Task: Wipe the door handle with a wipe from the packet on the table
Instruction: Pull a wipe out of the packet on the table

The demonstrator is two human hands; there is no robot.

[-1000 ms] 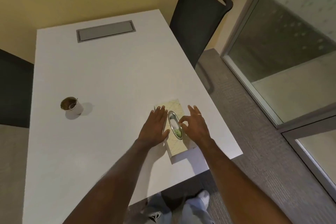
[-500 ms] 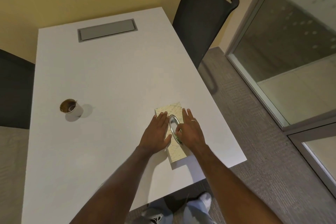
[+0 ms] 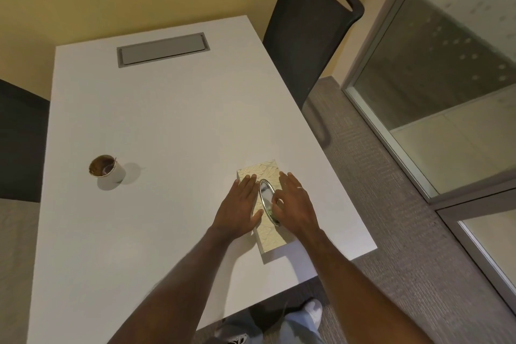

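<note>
A little cup [image 3: 107, 171] sits far left on the white table [image 3: 156, 126], then the left hand [image 3: 239, 207] lies flat and open on the wipe packet [image 3: 268, 234] near the table's right edge, and the right hand [image 3: 295, 204] pinches at its oval hole.

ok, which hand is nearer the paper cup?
Left. The left hand lies on the wipe box's cup-side edge; the right hand is beyond, farther from the paper cup.
</note>
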